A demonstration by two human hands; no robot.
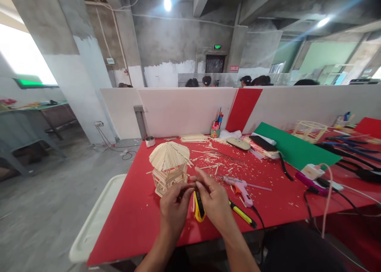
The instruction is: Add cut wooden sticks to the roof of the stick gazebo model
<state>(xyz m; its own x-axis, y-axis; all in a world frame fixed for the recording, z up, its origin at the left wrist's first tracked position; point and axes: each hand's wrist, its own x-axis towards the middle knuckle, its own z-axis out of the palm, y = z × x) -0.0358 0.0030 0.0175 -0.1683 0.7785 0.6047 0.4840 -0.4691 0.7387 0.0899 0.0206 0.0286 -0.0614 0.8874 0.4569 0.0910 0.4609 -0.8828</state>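
My left hand (pixel 175 208) and my right hand (pixel 216 202) meet above the front of the red table (pixel 131 232). Thumb and fingertips of both are pinched together around something too small to make out. Just behind my left hand stands a little pavilion model (pixel 169 157) built of thin wooden sticks, with a cone-shaped roof. Between and below my hands lies a yellow and black utility knife (pixel 200 214), partly covered by my right hand. To the right of that hand rest a pink hot glue gun (pixel 241 189) and a yellow and black cutter (pixel 243 215).
Stick offcuts (pixel 216 161) litter the table behind my hands. A bundle of sticks (pixel 195 138), a pen cup (pixel 215 130) and a tape roll (pixel 150 141) line the back. Rightward lie a green board (pixel 291 147), a power strip (pixel 309 182) and cables. A white partition (pixel 184 109) stands behind.
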